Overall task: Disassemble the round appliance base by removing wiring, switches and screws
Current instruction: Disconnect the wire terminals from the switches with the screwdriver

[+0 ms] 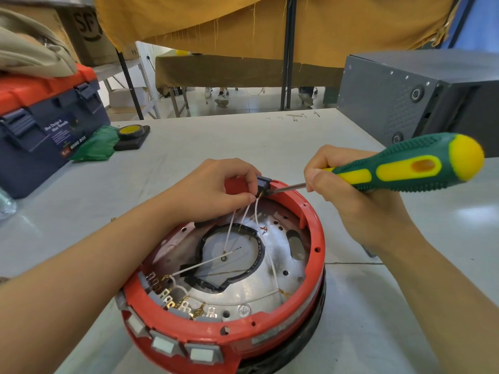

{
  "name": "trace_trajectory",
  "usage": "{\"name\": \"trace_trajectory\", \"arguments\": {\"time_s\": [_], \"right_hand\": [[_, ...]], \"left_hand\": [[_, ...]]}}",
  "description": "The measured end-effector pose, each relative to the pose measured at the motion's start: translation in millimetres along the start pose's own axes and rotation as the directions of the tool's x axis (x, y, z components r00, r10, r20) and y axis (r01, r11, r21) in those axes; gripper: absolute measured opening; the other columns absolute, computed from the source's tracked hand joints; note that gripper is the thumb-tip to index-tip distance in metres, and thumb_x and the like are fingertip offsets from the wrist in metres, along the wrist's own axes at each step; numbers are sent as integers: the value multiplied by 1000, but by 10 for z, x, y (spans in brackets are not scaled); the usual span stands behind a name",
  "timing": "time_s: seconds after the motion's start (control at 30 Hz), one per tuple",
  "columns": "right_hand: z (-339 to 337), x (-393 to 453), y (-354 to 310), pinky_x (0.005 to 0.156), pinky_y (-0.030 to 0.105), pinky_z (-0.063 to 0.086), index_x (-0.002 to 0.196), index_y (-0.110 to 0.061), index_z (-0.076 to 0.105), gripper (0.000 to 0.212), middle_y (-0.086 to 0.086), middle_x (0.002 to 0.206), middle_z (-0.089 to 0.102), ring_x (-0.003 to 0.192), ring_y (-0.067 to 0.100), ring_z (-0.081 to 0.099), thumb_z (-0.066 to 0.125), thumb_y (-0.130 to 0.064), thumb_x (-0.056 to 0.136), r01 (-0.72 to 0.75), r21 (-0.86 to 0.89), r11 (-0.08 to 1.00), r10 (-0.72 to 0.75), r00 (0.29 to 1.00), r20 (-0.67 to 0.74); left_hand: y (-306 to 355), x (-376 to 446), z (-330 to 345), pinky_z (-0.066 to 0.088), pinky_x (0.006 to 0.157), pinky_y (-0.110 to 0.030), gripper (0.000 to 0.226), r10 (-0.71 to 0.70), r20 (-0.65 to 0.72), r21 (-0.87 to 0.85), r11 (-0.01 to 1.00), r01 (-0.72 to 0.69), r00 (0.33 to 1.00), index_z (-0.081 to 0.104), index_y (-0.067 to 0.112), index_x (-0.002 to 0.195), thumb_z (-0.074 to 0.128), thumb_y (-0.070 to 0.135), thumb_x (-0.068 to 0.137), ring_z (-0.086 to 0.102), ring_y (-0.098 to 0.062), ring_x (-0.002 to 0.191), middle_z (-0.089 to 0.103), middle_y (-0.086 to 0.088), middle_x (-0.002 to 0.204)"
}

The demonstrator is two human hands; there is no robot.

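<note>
A round red appliance base (314, 268) lies open side up on the table, showing a silver metal plate (272, 282) and thin white wires (244, 220). At the far rim my left hand (213, 188) pinches a small black switch (263, 184) that the white wires run into. My right hand (348, 190) grips a green and yellow screwdriver (410, 167); its metal tip touches the switch from the right. A row of brass terminals (175, 300) lines the near left inside wall.
A blue toolbox with an orange lid (46, 122) stands at the left, with a green cloth (94, 147) and a yellow tape roll (131, 132) beside it. A dark grey metal case (399, 98) stands at the back right. The table (243, 136) is grey.
</note>
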State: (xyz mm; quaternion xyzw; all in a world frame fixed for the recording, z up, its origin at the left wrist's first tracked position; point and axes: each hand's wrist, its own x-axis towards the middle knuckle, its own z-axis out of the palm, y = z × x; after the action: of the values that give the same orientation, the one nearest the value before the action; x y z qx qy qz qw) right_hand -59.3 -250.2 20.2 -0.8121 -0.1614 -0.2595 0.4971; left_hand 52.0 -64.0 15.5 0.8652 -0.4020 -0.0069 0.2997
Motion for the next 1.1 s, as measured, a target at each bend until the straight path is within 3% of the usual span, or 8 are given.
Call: {"name": "trace_trajectory", "arguments": {"time_s": [0.1, 0.27, 0.57, 0.77, 0.93, 1.1], "right_hand": [[-18, 54, 13, 47, 6, 30, 57, -15, 50, 20, -16, 48, 47, 49, 2, 45, 50, -10, 77, 15, 17, 1000, -15, 1000, -23], [-9, 52, 25, 50, 8, 32, 58, -13, 50, 19, -13, 52, 48, 52, 3, 46, 51, -11, 77, 26, -18, 1000, -26, 1000, -14], [-42, 72, 98, 49, 11, 31, 57, -10, 49, 20, -11, 49, 43, 51, 4, 40, 49, -10, 77, -16, 45, 999, 15, 1000, 11], [-57, 142, 237, 53, 22, 30, 49, -19, 48, 20, 18, 57, 36, 55, 14, 34, 49, -17, 69, -102, 227, 968, 121, 990, -68], [-75, 168, 342, 54, 23, 28, 49, -20, 49, 18, 15, 56, 34, 55, 15, 33, 50, -23, 66, -115, 305, 945, 145, 987, -76], [-78, 193, 418, 55, 31, 25, 47, -22, 50, 27, -3, 52, 41, 52, 13, 34, 45, -12, 71, -138, 390, 911, 187, 978, -91]], "left_hand": [[-4, 0, -1, 43, 92, -19, 11, -9, 0, -3, 1000, 9, 1000, 65, 23, 83, 68, 13, 81, 56, -1, 108, 62, 11, 114], [-18, 4, 6, 37, 92, -10, 11, 1, -7, 10, 1000, -1, 1000, 66, 22, 83, 68, 12, 81, 53, 8, 107, 63, 11, 113], [-6, 6, 8, 38, 93, -13, 11, -2, -8, 8, 1000, 2, 1000, 65, 23, 81, 68, 12, 80, 54, 4, 107, 63, 11, 112], [-1, 11, 6, 36, 92, -10, 10, -5, -9, 25, 1000, 5, 1000, 65, 22, 82, 68, 12, 80, 53, 5, 108, 63, 11, 112], [-3, 21, 7, 37, 90, -8, 9, -8, -3, 36, 999, 8, 1000, 65, 23, 81, 67, 14, 81, 54, 5, 107, 64, 12, 111], [3, 25, 5, 35, 89, -6, 10, -10, -5, 45, 999, 10, 1000, 65, 24, 80, 67, 14, 81, 53, 7, 105, 64, 12, 112]]}}
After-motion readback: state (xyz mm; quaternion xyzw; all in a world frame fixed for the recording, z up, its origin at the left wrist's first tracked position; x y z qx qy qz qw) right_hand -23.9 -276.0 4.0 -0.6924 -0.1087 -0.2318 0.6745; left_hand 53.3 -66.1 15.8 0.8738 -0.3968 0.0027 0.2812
